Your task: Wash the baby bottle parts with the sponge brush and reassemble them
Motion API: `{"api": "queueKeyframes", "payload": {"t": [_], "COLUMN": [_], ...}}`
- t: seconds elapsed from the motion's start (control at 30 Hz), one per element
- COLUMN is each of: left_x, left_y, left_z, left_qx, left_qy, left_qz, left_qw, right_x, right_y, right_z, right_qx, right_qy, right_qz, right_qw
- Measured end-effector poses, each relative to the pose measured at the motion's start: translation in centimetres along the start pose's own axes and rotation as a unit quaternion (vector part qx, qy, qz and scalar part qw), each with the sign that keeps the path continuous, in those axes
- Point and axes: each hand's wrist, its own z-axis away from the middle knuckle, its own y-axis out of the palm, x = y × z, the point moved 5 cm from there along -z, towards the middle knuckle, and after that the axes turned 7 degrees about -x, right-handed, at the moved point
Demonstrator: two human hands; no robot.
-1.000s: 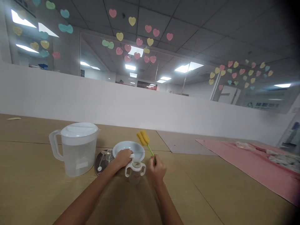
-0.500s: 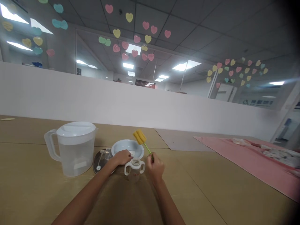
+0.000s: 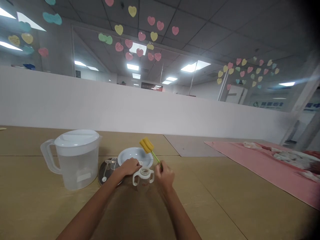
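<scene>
Biggest risk here looks like the little two-handled baby bottle (image 3: 143,176) tipping: it's open at the top, light, and stands on the desk (image 3: 225,200) right between both hands, so a sideways poke from the sponge brush (image 3: 150,150) could knock it over. The brush's yellow sponge head is up and off to the left of the right hand's fingers (image 3: 160,165), not lined up over the bottle mouth, so a rushed push could catch the rim instead.

The right hand (image 3: 164,175) is just right of the bottle, fingers clamped on the thin green stem, wrist low, brush angled up and away. The left hand (image 3: 130,166) sits just left of the bottle, palm down, fingers curled together on the near rim of the white bowl (image 3: 135,155). The lidded water jug (image 3: 76,158) stands well left of those fingers, and it's close enough to the left forearm for an elbow bump.
</scene>
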Motion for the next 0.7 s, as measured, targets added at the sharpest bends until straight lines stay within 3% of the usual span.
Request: {"api": "queueKeyframes", "payload": {"t": [0.27,0.5,0.6,0.7], "left_x": [-0.2,1.3,2.0,2.0], "left_y": [-0.5,-1.4,-1.9,-2.6], "left_z": [-0.7,-1.0,-0.8,-0.4], "left_qx": [-0.071,-0.155,-0.185,-0.219], "left_qy": [-0.014,-0.051,-0.087,-0.126], "left_qz": [0.092,0.232,0.328,0.447], "left_qw": [0.993,0.959,0.922,0.858], "right_x": [-0.2,-0.2,-0.2,-0.2], "right_y": [0.1,0.4,0.5,0.5], "right_z": [-0.1,0.0,0.0,0.0], "right_qx": [0.002,0.019,0.025,0.027], "right_qy": [0.001,0.016,0.017,0.02], "right_qz": [-0.002,0.001,0.004,0.005], "right_qw": [1.0,1.0,1.0,0.999]}}
